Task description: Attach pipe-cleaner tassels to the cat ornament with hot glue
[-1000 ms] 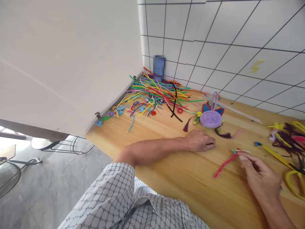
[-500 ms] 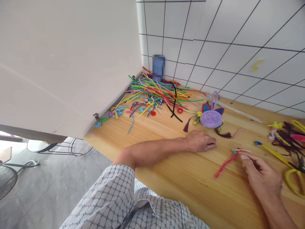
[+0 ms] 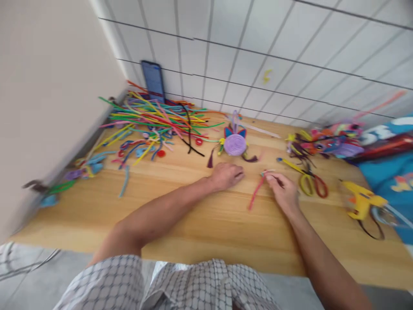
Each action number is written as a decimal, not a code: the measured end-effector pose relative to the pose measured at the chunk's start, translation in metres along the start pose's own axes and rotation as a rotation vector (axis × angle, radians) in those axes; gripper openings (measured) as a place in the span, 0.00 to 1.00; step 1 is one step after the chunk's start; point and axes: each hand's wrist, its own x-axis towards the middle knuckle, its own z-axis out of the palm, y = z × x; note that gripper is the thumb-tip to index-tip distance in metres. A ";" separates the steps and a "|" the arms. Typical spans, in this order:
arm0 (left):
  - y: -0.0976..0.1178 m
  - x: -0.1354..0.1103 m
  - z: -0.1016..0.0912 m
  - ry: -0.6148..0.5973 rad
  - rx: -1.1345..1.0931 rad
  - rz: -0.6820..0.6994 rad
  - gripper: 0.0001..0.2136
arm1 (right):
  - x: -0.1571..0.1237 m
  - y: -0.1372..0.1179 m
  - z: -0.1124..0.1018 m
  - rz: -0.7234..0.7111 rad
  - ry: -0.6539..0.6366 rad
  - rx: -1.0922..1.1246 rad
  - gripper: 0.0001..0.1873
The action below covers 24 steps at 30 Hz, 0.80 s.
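My left hand (image 3: 226, 175) rests knuckles-up on the wooden table (image 3: 200, 224), its fingers curled under, with nothing visible in it. My right hand (image 3: 283, 189) lies beside it, its fingers pinched on the top end of a pink pipe cleaner (image 3: 256, 194) that lies on the wood. Just beyond both hands sits a purple spiral craft piece (image 3: 235, 144) with blue ears and a loop on top. The picture is smeared by motion.
A heap of coloured pipe cleaners (image 3: 155, 120) fills the back left corner under a phone (image 3: 153, 81) leaning on the tiled wall. Scissors (image 3: 308, 180) and a yellow glue gun (image 3: 361, 200) lie to the right, with more craft pieces (image 3: 325, 142) behind them.
The view has swung right and pulled back, bringing the glue gun, scissors and blue cloth into sight. Both hands stay in the same places on the table.
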 end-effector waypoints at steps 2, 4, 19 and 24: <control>0.000 0.000 0.000 0.027 -0.011 -0.001 0.14 | 0.000 0.000 -0.001 -0.026 -0.004 0.005 0.21; -0.001 0.000 0.000 0.030 -0.016 0.003 0.14 | 0.002 0.001 -0.006 -0.058 0.004 -0.039 0.20; 0.010 0.000 -0.012 -0.061 -0.038 -0.054 0.14 | 0.109 0.040 -0.092 -0.212 0.111 -0.765 0.16; 0.010 0.001 -0.013 -0.065 -0.040 -0.055 0.15 | 0.136 0.059 -0.090 -0.206 0.001 -0.891 0.15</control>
